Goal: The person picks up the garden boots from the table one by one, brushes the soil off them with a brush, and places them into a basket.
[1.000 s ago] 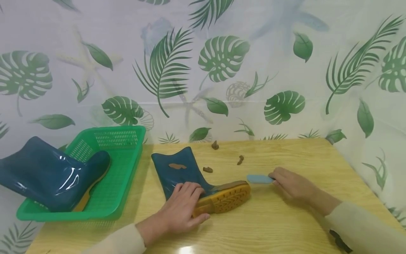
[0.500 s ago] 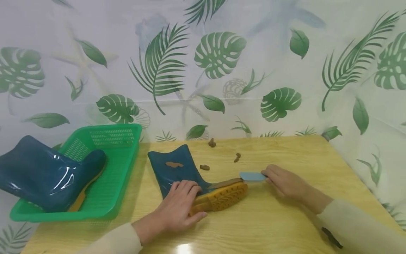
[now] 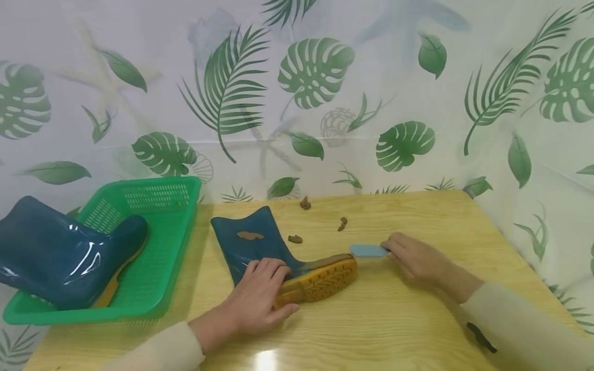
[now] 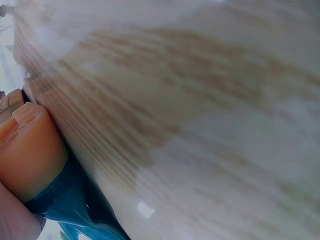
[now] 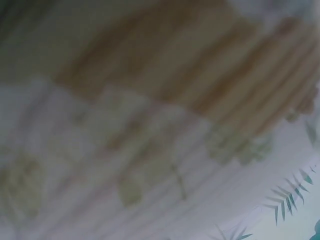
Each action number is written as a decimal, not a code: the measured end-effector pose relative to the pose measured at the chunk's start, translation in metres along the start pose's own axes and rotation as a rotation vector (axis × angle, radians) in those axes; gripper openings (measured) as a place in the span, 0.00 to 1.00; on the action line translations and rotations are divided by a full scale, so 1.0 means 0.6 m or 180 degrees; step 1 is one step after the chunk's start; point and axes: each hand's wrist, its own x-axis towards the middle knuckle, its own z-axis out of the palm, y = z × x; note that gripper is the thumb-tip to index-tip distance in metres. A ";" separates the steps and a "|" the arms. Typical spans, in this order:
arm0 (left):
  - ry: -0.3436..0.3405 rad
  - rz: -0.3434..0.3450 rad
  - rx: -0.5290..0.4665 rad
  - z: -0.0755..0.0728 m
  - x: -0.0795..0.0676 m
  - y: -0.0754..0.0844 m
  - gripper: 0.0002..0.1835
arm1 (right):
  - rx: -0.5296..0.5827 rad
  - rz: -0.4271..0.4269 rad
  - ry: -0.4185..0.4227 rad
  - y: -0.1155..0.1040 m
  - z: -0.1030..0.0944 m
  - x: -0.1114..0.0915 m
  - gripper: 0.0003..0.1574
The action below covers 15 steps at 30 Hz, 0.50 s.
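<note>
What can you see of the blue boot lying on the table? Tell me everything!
The boot looks like shiny dark-blue rubber, with a yellow-orange sole that has a bumpy tread. It lies on its side on the table, toe toward the person's right. Brown patches mark its shaft and foot. The left hand holds its heel; a light-blue tool is by the toe, maybe touching.

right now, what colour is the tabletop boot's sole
The sole is yellowish orange, clearest in the head view.
</note>
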 end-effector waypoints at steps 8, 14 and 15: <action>0.0031 0.0031 0.0028 0.003 -0.003 0.000 0.31 | -0.0073 -0.0023 -0.0031 0.000 0.010 0.002 0.31; -0.0019 0.0028 0.0046 0.007 -0.013 0.003 0.32 | 0.0001 0.0125 -0.0032 -0.011 0.012 -0.012 0.30; -0.0053 0.0029 0.0025 0.008 -0.016 0.005 0.32 | 0.0025 0.0129 -0.0040 -0.015 0.012 -0.015 0.29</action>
